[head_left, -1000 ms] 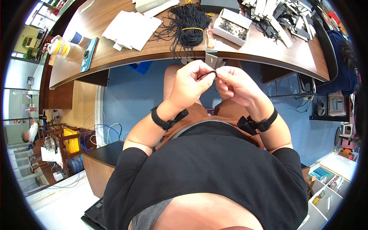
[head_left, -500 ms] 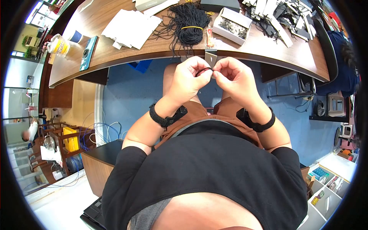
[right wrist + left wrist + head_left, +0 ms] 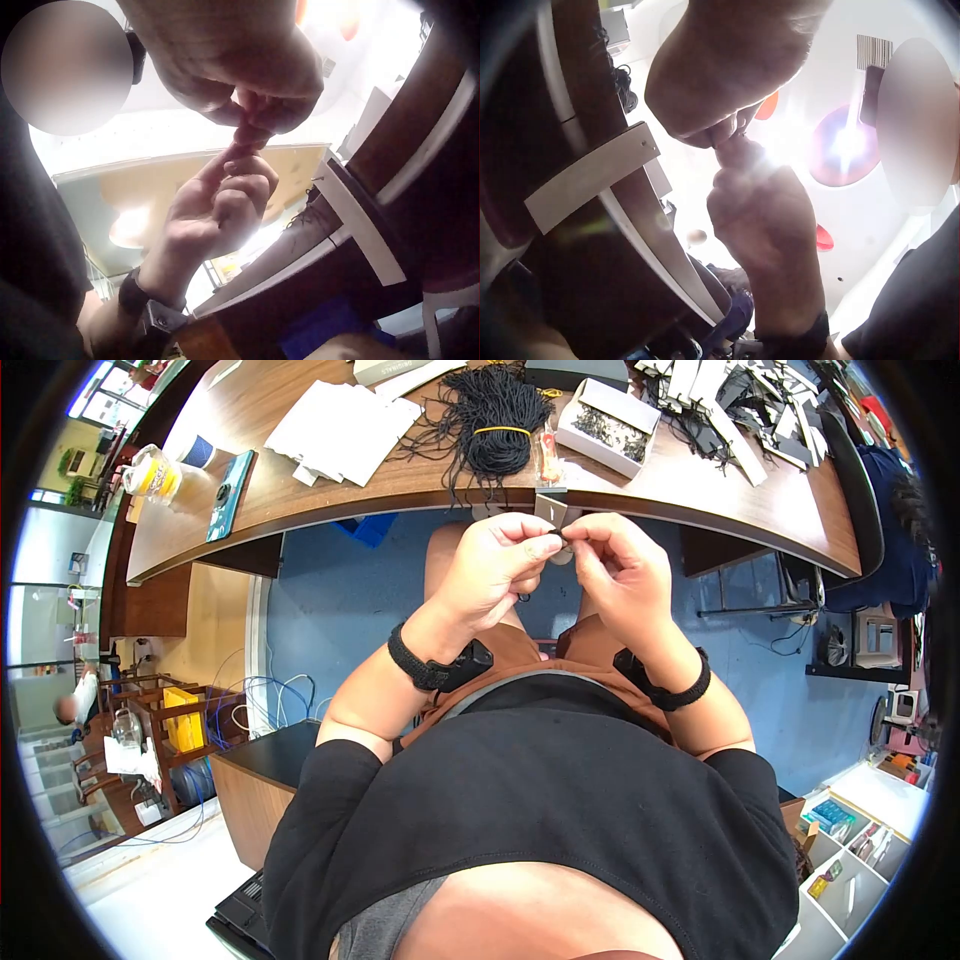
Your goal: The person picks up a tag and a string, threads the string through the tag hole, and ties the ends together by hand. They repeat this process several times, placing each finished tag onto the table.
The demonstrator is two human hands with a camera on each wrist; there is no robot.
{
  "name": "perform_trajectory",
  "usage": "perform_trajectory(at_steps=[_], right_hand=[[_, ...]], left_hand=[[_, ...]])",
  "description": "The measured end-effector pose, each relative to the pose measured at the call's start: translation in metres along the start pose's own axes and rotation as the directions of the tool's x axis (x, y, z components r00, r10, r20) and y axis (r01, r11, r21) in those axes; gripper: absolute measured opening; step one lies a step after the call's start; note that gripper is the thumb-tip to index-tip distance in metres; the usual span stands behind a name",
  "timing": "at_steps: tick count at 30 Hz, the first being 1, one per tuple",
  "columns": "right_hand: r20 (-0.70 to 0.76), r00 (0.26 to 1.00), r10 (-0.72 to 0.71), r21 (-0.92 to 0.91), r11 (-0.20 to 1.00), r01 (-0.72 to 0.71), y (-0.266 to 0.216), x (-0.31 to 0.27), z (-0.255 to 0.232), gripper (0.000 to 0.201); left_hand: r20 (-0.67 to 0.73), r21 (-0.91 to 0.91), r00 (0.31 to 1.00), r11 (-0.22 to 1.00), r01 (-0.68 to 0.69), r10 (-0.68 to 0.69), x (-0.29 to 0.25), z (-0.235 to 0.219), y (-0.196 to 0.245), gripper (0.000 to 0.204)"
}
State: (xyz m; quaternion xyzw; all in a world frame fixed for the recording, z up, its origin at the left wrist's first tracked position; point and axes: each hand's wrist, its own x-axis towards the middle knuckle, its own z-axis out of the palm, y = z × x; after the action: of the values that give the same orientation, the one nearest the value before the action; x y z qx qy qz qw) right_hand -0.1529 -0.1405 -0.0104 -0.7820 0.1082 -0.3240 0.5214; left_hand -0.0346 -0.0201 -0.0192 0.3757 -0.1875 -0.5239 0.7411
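Out in front of the lap, just short of the table edge, both hands meet fingertip to fingertip over a thin black cord (image 3: 557, 533). My left hand (image 3: 500, 572) pinches it between thumb and forefinger. Thumb and forefinger of my right hand (image 3: 630, 568) pinch the cord from the other side. Most of the cord is hidden by the fingers; in both wrist views the fingertips are dark and cover it. A narrow grey card (image 3: 550, 510) sticks out over the table edge just beyond the hands, and the left wrist view shows small holes near one end of this card (image 3: 592, 180).
On the wooden table (image 3: 420, 485) lie a banded bundle of black cords (image 3: 500, 452), a white box (image 3: 628, 460) of small dark pieces, white sheets (image 3: 340, 435) and a pile of black and white tags (image 3: 735, 420). A plastic cup (image 3: 155, 475) and a teal phone-like slab (image 3: 230, 498) are at left.
The cord showed as a curved loop at the left fingers; now only a short dark bit shows between the fingertips. The right hand has turned, and both hands have shifted slightly.
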Motion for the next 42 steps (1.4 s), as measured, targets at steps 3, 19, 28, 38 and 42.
perform_trajectory(at_steps=[3, 19, 28, 38, 42], right_hand=[[0.023, 1.0, -0.009, -0.03, 1.0, 0.009, -0.009, 0.001, -0.005, 0.011], [0.01, 0.992, -0.125, -0.185, 0.975, 0.125, -0.005, 0.001, -0.013, 0.01], [-0.035, 0.998, -0.054, -0.158, 0.986, 0.048, 0.0, 0.001, -0.022, 0.007], [0.018, 0.999, -0.027, -0.096, 0.995, 0.028, 0.006, 0.0, -0.025, 0.015], [0.097, 0.995, 0.021, 0.017, 1.0, -0.023, -0.005, 0.002, -0.026, 0.027]], left_hand=[[-0.065, 0.074, 0.996, 0.996, -0.054, 0.059, -0.001, 0.005, -0.001, 0.011], [-0.001, 0.64, 0.952, 0.732, -0.234, 0.305, -0.006, 0.012, -0.002, 0.014], [-0.017, 0.618, 0.942, 0.744, -0.253, 0.335, -0.005, 0.014, -0.008, 0.014], [0.0, 0.552, 0.953, 0.795, -0.252, 0.302, -0.006, 0.012, -0.006, 0.014], [0.0, 0.51, 0.944, 0.812, -0.283, 0.329, -0.003, 0.011, -0.009, 0.013]])
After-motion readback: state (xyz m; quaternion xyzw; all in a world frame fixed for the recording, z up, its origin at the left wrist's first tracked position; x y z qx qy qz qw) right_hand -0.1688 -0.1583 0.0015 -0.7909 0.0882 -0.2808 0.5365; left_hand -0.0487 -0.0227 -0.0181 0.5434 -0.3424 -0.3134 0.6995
